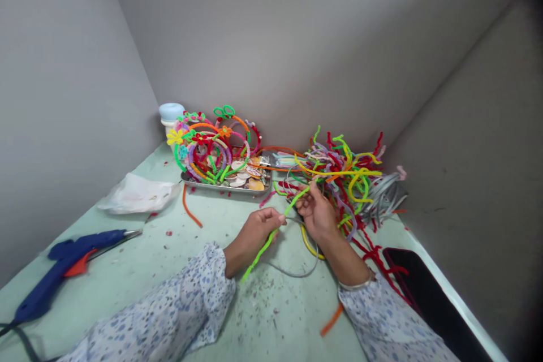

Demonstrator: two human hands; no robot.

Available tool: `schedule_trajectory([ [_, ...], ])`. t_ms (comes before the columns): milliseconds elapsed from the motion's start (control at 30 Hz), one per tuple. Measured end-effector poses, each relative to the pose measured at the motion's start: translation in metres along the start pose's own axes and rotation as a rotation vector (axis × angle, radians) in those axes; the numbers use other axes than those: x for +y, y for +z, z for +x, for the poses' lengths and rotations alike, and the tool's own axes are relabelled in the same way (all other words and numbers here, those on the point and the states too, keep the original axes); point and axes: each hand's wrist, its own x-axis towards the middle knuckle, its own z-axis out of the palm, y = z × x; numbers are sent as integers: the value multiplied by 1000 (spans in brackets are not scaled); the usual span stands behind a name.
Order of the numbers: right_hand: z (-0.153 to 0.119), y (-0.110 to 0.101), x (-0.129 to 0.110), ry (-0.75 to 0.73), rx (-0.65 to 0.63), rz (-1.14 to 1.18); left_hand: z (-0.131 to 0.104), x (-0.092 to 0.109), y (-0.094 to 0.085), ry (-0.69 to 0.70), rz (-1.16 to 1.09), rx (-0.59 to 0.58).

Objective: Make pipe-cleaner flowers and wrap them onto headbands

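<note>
A lime-green pipe cleaner (pixel 262 253) runs slantwise between my two hands. My left hand (pixel 255 233) pinches it between thumb and fingers, and its lower end hangs past the hand towards the table. Farther up, the fingers of my right hand (pixel 317 216) are closed on the same pipe cleaner. Below the hands lies a thin grey band (pixel 293 275), curved like a headband; whether a hand also touches it I cannot tell. Beside my right hand is a tangled heap of coloured pipe cleaners (pixel 356 181), partly hidden by that hand.
A metal tray (pixel 229 191) holds finished pipe-cleaner headbands (pixel 207 153) and small flat pieces. To the left lie a plastic bag (pixel 138 193) and a blue glue gun (pixel 70 263). A black phone (pixel 428 294) rests at the right edge. Grey walls enclose the table.
</note>
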Motion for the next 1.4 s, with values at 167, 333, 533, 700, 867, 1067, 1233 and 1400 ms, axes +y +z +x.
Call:
schedule_trajectory([
  [167,-6,1,4,9,-127,-199,2,-4,0,-2,-52,-3],
  [333,-3,-2,3,-2,-39,-117,-2,-6,1,16,-3,-85],
  [533,2,-6,4,-2,4,-46,-5,-2,2,-33,8,-154],
  [700,1,-4,4,21,30,-23,-6,1,1,-55,37,-219],
  [867,0,-1,1,4,60,-2,-7,3,0,-80,45,-280],
  [1067,1,-3,0,22,43,-32,-10,6,-1,-23,14,-267],
  [1233,4,-5,2,-25,76,-27,-11,9,-5,-74,122,-350],
  [1400,5,-6,3,-21,67,-4,-11,9,-6,-114,184,-430],
])
